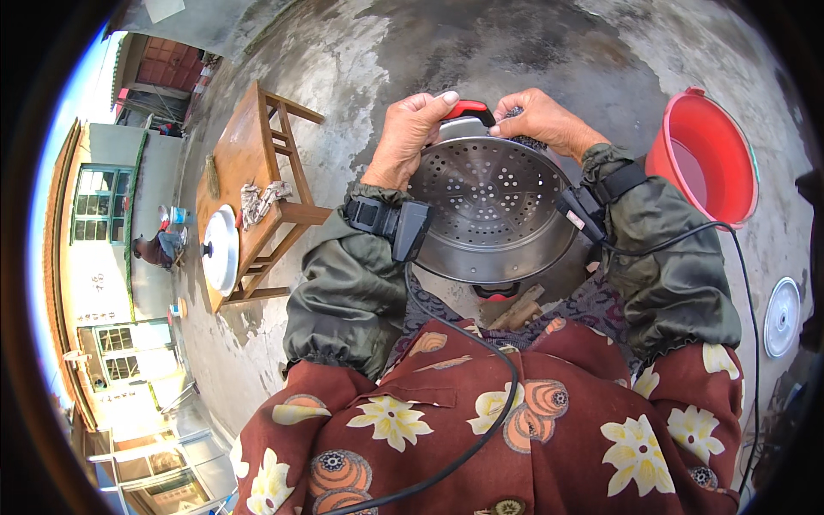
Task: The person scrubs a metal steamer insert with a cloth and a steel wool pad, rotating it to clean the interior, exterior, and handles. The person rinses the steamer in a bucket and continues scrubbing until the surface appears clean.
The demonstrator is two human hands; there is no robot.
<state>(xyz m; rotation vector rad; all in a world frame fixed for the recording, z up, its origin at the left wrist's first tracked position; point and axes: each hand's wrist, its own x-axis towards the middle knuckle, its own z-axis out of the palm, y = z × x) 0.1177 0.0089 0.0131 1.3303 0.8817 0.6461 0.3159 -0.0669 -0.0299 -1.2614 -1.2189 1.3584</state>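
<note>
A round stainless-steel steamer pot section with a perforated bottom [487, 193] is tilted in front of me. My left hand [412, 125] is closed around one end of its red and black handle [472, 111] at the far rim. Close to the handle's other end, my right hand [537, 121] grips a dark metal scouring pad [529, 140], partly hidden by the fingers. A second handle [497, 291] shows at the near rim, above some pieces of wood [517, 309].
At right stands a red plastic basin [682, 154] holding water; a metal lid [782, 317] lies nearer. At left, a wooden table [238, 154] bears a pot lid [222, 250], a cloth [261, 201] and a small brush [212, 175]. Another person [156, 248] sits beyond. A black cable crosses my front.
</note>
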